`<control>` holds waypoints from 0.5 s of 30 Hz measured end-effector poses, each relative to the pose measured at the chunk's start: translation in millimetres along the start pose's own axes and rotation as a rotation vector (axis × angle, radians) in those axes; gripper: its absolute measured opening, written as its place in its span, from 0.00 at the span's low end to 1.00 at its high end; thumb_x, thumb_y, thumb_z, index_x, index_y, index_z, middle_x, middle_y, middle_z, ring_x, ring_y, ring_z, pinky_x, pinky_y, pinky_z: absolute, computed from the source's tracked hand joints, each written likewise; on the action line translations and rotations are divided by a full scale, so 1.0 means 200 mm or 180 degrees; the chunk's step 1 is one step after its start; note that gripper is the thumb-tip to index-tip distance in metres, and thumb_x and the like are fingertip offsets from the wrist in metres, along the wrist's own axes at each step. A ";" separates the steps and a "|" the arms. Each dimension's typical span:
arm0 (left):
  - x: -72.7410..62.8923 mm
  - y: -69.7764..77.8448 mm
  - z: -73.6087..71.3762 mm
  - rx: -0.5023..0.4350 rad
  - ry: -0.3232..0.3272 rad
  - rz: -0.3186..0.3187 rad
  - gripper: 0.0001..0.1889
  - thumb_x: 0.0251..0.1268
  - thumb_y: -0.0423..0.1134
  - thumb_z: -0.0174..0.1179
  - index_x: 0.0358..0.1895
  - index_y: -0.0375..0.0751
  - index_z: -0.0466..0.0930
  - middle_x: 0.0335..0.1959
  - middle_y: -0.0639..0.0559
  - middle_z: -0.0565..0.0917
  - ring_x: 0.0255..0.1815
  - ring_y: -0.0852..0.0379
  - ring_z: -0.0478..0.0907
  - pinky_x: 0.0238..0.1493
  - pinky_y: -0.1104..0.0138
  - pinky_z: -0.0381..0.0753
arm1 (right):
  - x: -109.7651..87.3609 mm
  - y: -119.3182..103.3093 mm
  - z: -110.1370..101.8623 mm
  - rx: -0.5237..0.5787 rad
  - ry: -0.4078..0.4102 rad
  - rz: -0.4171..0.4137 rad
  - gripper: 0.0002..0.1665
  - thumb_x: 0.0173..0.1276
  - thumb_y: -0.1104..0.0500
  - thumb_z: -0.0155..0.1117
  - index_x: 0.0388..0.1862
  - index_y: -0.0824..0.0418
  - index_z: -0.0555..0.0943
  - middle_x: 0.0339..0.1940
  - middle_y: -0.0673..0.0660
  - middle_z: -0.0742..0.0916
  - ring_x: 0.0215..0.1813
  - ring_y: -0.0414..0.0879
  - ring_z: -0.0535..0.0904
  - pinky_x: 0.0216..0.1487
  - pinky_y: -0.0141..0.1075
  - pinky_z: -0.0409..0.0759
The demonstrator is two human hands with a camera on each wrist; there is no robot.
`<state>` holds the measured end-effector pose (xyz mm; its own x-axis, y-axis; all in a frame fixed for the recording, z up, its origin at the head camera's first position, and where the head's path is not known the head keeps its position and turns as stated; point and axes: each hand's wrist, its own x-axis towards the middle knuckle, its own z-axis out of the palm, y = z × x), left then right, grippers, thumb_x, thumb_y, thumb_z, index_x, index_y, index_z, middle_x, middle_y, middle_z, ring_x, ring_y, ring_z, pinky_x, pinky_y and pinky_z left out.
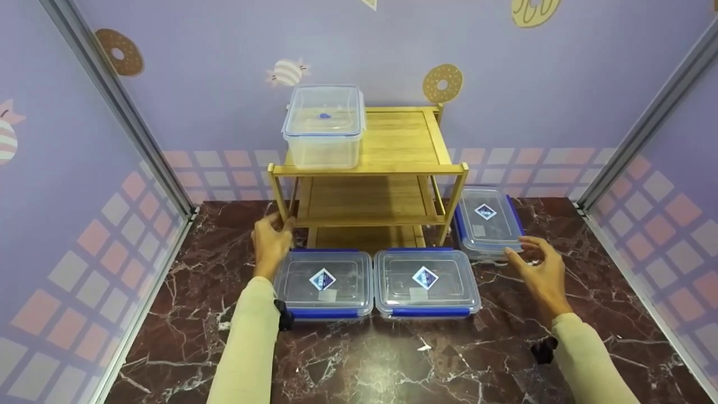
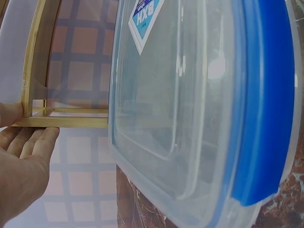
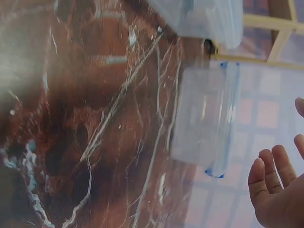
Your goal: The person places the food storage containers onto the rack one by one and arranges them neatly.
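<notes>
A two-colour set of clear food containers stands around a wooden shelf rack (image 1: 367,169). My left hand (image 1: 273,240) holds the rack's front left leg (image 2: 71,122) between thumb and fingers, as the left wrist view shows. Just below that hand lies the left flat container (image 1: 348,280) with blue clips; a similar middle container (image 1: 446,292) sits beside it. My right hand (image 1: 538,272) hovers by the near end of the right container (image 1: 488,230), fingers loosely bent. In the right wrist view, that hand (image 3: 285,194) is apart from the container (image 3: 199,114) and holds nothing.
A tall clear lidded box (image 1: 325,151) stands on the left of the rack's top shelf. The dark red marble-patterned surface (image 1: 359,365) has purple patterned walls (image 1: 213,101) behind and on both sides. Both front containers lie close before the rack.
</notes>
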<state>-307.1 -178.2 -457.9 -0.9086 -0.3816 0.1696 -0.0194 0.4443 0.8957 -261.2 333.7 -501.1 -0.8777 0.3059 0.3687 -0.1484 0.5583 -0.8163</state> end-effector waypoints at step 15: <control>-0.01 0.00 0.00 -0.0024 0.0003 -0.0034 0.15 0.70 0.39 0.63 0.55 0.35 0.85 0.53 0.39 0.86 0.56 0.41 0.82 0.65 0.51 0.74 | 0.16 0.12 0.06 -0.0212 0.0182 0.0403 0.31 0.66 0.53 0.74 0.63 0.67 0.78 0.55 0.71 0.83 0.54 0.61 0.80 0.44 0.27 0.73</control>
<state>-305.3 -177.9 -457.9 -0.9080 -0.3871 0.1604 -0.0259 0.4340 0.9006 -298.7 347.4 -514.1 -0.8599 0.4194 0.2911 -0.0060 0.5619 -0.8272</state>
